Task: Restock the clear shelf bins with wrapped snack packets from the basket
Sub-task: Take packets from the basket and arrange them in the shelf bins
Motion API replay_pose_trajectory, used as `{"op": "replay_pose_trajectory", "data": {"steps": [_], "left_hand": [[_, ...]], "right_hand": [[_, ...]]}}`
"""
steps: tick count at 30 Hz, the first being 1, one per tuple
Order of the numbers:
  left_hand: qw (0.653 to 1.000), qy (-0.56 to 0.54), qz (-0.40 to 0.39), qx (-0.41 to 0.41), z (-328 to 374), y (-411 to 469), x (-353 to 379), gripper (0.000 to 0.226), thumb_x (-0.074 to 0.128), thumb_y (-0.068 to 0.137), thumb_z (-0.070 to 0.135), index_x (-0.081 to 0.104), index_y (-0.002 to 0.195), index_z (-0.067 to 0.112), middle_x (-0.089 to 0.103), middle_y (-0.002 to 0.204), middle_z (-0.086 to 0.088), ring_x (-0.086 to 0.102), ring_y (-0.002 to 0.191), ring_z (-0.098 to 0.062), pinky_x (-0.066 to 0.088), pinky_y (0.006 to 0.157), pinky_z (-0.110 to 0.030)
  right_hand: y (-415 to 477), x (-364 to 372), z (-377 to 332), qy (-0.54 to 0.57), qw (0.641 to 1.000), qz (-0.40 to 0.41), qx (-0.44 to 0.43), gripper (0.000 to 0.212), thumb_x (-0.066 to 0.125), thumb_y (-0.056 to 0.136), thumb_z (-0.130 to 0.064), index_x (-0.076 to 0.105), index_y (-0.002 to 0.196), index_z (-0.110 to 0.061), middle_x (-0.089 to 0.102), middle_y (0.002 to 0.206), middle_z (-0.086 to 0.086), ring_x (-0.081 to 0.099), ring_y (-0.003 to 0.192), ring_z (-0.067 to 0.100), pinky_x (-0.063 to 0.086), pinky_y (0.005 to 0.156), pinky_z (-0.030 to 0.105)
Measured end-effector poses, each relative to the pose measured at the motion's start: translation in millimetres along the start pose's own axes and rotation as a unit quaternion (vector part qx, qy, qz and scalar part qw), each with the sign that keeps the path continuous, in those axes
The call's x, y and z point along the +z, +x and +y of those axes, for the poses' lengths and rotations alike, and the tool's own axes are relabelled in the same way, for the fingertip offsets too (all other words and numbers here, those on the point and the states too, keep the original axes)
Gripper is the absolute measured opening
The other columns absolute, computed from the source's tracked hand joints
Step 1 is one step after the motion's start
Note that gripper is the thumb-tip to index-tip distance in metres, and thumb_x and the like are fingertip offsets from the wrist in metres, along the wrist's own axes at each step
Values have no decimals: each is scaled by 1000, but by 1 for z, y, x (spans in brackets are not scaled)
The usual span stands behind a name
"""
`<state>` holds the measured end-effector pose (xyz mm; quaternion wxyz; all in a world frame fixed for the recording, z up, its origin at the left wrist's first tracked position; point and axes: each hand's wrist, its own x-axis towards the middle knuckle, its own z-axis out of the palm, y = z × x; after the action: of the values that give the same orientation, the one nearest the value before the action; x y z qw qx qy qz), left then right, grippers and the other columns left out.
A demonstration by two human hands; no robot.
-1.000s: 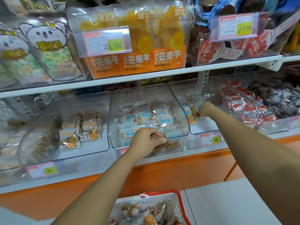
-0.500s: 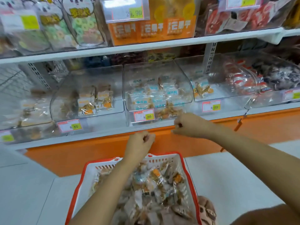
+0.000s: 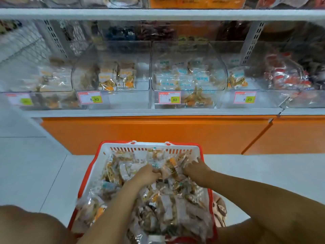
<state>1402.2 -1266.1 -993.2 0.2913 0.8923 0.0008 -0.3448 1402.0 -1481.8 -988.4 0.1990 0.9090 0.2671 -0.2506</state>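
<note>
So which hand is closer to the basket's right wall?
Right. The right hand sits beside the basket's right wall; the left hand is mid-basket among the snack packets.

Price labels [image 3: 169,97] marked 8.80 sit above an orange plinth [image 3: 158,132] and pale floor [image 3: 35,173].

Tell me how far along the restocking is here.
Done: the middle bin of blue-labelled packets looks well filled. In hand: the left hand and right hand are both down in the basket among the loose packets, none lifted clear yet. Remaining: the basket is piled high, and the orange-labelled bin and the right bin hold only a few.
</note>
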Motion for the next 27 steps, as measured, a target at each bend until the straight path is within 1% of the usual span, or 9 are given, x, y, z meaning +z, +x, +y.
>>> {"op": "replay_pose_trajectory", "data": {"steps": [5,8,11,13,15,18,21,23,27], "left_hand": [[996,-61,57,17,9,-7,-13,25,48,98,23,63,80,13,52,66,-4,44,56,-17,35,51,-20],[976,-207,66,20,25,-19,-26,33,50,98,35,67,97,7,65,83,-5,59,66,-16,47,64,-24],[854,-517,-38,44,51,-39,-46,45,47,95,49,59,115,11,70,105,-14,69,95,-27,54,88,-38],[786,-608,-53,97,66,-52,-66,40,47,93,46,56,117,14,72,88,-11,70,83,-24,56,80,-38],[760,-638,-24,122,77,-65,-83,35,51,89,42,57,106,12,60,59,1,61,57,-11,54,61,-25],[751,-645,27,139,83,-77,-106,26,50,94,33,59,102,10,65,62,0,63,56,-9,54,56,-21],[753,-626,85,183,81,-86,-126,18,50,97,21,62,100,7,74,89,-8,71,81,-16,57,67,-23],[745,-626,118,199,76,-89,-135,15,52,96,14,61,102,4,73,96,-11,71,88,-18,57,72,-23],[732,-627,165,210,68,-94,-152,31,56,92,13,52,119,-4,68,109,-18,68,98,-23,57,81,-28]], "right_hand": [[7,-5,8,94,995,32,26,35,58,87,-4,55,122,-8,53,127,13,55,112,28,51,85,40],[0,-49,26,151,976,154,18,36,62,86,-18,53,121,-16,54,124,4,52,112,20,48,83,31],[-12,-91,31,209,916,330,-88,46,70,80,-11,56,123,-17,54,124,1,50,117,21,47,82,28],[-23,-116,26,217,875,402,-160,51,70,75,3,60,122,-14,54,130,6,45,127,23,46,95,30],[-32,-137,26,213,852,447,-172,54,64,79,9,60,126,-16,44,143,6,30,140,21,30,111,31],[-46,-164,27,315,814,474,-116,65,49,84,13,49,136,-26,30,152,-4,20,144,11,18,115,16],[-56,-191,24,564,690,453,-18,47,51,95,-1,48,131,-31,44,141,-9,40,131,1,33,107,15],[-52,-204,19,722,589,364,-7,24,58,94,-17,60,118,-21,62,123,-2,59,114,9,48,96,22],[-34,-219,0,842,472,258,-40,25,62,88,-19,68,107,-4,74,92,0,68,87,5,55,76,17]]}}
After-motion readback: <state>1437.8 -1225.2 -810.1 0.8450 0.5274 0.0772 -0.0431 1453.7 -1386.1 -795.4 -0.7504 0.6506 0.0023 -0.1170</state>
